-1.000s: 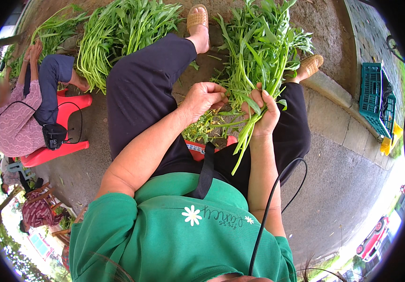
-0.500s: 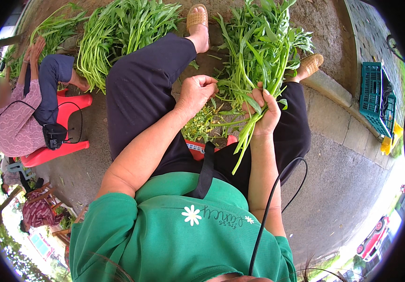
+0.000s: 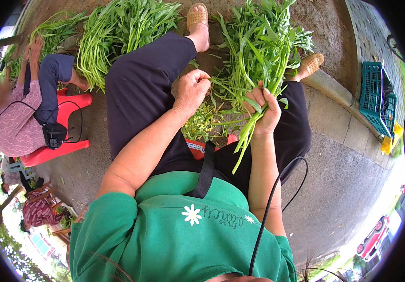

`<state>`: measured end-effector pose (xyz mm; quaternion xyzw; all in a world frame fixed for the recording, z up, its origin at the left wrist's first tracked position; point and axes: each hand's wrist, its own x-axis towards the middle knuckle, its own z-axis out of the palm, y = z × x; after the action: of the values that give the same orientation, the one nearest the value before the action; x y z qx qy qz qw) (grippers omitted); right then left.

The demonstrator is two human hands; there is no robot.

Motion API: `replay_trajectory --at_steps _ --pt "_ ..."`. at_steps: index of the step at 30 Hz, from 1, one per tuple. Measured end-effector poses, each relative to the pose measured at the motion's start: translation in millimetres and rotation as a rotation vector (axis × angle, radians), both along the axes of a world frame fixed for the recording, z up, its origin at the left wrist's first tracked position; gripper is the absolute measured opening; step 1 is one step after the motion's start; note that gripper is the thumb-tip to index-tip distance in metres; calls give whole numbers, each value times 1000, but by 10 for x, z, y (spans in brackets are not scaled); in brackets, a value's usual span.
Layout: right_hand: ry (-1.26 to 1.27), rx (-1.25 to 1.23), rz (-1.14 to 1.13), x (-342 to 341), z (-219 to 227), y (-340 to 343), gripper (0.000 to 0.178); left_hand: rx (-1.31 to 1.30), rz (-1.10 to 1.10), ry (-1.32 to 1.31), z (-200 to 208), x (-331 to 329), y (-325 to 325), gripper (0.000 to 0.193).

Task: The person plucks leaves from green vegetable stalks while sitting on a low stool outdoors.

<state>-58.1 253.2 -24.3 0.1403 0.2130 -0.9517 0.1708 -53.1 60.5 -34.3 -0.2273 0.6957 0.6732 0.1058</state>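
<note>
My right hand (image 3: 264, 112) is closed around a bunch of water spinach stems (image 3: 243, 141). Their cut ends point down toward my lap. Just beyond the hand, long leafy greens (image 3: 263, 47) spread over the ground between my feet. To the left, my left hand (image 3: 193, 91) is closed in a pinch at the near left edge of these greens. A thin green sprig (image 3: 217, 82) runs from its fingertips toward the heap; the grip itself is partly hidden by the fingers. Yellowish leaf scraps (image 3: 200, 121) lie on the ground between my knees.
Another heap of water spinach (image 3: 122, 37) lies beyond my left knee. At the left a person (image 3: 21, 117) sits on a red plastic stool (image 3: 73, 105), handling greens. A teal crate (image 3: 374, 96) stands by the kerb at right. A black cable (image 3: 264, 221) hangs near my right arm.
My left hand has shifted slightly left and away from me, its fingertips still pinched. My right hand and its bunch are almost unmoved.
</note>
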Motion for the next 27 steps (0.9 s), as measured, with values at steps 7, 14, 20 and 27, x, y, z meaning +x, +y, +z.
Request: replay_trajectory --at_steps 7,14,20,27 --pt "-15 22 -2 17 5 0 22 95 162 5 -5 4 3 8" --pt "-21 37 -16 7 7 -12 22 123 180 -2 -11 -15 -31 7" --pt "-10 39 9 22 -28 11 22 -158 -118 37 -148 31 -43 11" --pt "-22 57 9 26 13 15 23 -464 -546 -105 -158 71 -45 16"
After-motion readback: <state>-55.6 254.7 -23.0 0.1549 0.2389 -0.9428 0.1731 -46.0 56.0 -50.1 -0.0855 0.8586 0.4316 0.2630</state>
